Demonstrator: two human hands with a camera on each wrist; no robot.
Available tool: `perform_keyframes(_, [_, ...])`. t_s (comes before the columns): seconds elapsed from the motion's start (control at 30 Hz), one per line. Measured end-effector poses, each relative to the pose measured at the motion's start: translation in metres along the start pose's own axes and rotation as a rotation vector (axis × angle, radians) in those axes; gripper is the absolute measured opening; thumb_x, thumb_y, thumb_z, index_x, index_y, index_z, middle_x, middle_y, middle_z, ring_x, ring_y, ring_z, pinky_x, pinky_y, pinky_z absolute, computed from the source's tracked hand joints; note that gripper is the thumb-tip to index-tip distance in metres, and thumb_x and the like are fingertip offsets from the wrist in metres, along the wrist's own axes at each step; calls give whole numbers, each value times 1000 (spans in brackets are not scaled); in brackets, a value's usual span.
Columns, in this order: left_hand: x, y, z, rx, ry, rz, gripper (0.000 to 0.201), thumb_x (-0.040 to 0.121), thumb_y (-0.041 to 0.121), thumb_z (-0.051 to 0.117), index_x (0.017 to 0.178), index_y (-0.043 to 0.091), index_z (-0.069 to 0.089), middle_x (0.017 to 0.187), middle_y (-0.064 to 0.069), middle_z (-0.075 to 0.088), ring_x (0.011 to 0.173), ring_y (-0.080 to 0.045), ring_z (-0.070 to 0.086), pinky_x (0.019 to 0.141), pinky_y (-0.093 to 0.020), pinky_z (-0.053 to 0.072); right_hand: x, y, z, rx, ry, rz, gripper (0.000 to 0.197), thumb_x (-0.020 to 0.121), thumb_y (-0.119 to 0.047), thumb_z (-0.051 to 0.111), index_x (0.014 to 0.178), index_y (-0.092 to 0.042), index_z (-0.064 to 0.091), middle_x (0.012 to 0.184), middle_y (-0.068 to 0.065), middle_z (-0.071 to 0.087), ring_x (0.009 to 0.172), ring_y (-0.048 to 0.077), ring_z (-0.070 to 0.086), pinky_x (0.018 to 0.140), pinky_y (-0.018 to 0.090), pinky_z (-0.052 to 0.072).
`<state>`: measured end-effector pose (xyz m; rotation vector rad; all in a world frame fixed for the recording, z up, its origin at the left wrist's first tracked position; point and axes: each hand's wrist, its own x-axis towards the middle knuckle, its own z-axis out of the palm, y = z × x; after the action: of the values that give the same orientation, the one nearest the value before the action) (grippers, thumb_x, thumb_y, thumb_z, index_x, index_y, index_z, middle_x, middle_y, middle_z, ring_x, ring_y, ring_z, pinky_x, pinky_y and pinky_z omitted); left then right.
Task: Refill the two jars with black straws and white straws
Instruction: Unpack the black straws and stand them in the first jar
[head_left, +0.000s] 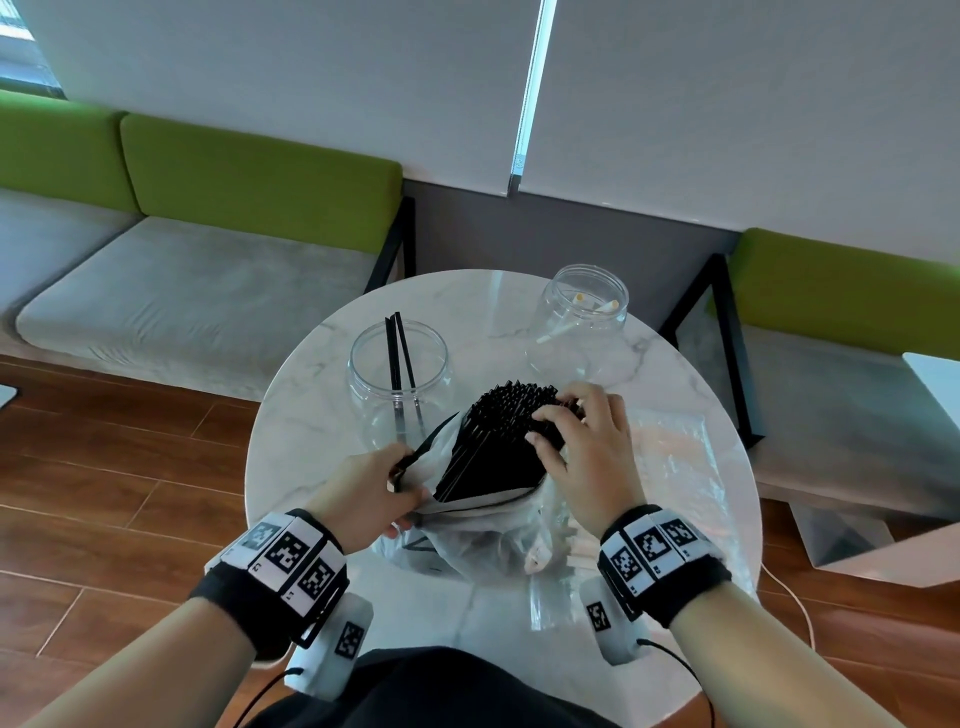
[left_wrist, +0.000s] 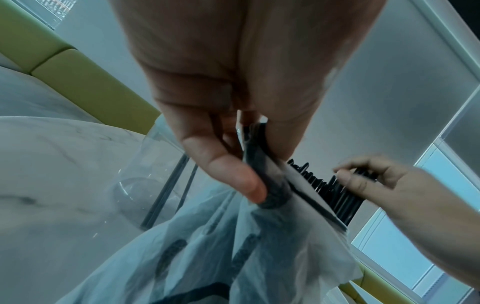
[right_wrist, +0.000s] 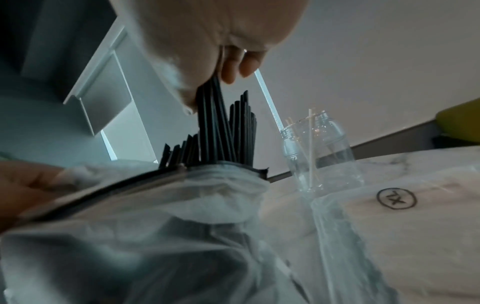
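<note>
A bundle of black straws (head_left: 498, 441) sticks up out of a translucent plastic bag (head_left: 483, 540) at the table's middle. My left hand (head_left: 374, 493) pinches the bag's black zip rim (left_wrist: 259, 164) at the left. My right hand (head_left: 582, 447) curls round the tops of the black straws (right_wrist: 218, 127). A clear jar (head_left: 397, 379) behind the bag holds two black straws. Another clear jar (head_left: 584, 317) at the back right holds a few white straws (right_wrist: 310, 144).
The round marble table (head_left: 311, 415) carries a second flat plastic bag (head_left: 675, 467) on its right side, marked with a circled logo (right_wrist: 396, 198). Green and grey benches (head_left: 182, 249) stand behind the table, and wooden floor lies to the left.
</note>
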<state>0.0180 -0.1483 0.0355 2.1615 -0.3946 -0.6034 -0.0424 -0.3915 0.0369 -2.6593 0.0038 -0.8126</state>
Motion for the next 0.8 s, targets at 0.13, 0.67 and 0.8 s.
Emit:
perform_keyframes(0.13, [-1,-3,-1,42,-7,42,14,85,12,64,85,23,55,75,-5,65,58,-18,68,54,-32,56,-12,7,4,120,-18,242,103,65,-34,86,145,-27,22,140,3,21,128,27,33,107,46,35])
perform_keyframes(0.67, [-4,-7,-2,-96,184,105,8,86,10,63,88,11,55,81,-10,61,66,-34,62,55,-35,51,9,-1,28,800,-429,542,53,77,-3,76,121,-18,52,97,-15,64,83,-14,61,71,3,42])
perform_keyframes(0.8, [-7,-12,4,4,79,5,7,88,23,61,86,23,54,80,1,68,62,-19,66,58,-23,52,-4,7,40,678,-540,605,50,81,-13,75,123,-20,49,102,-18,60,101,5,59,84,12,46])
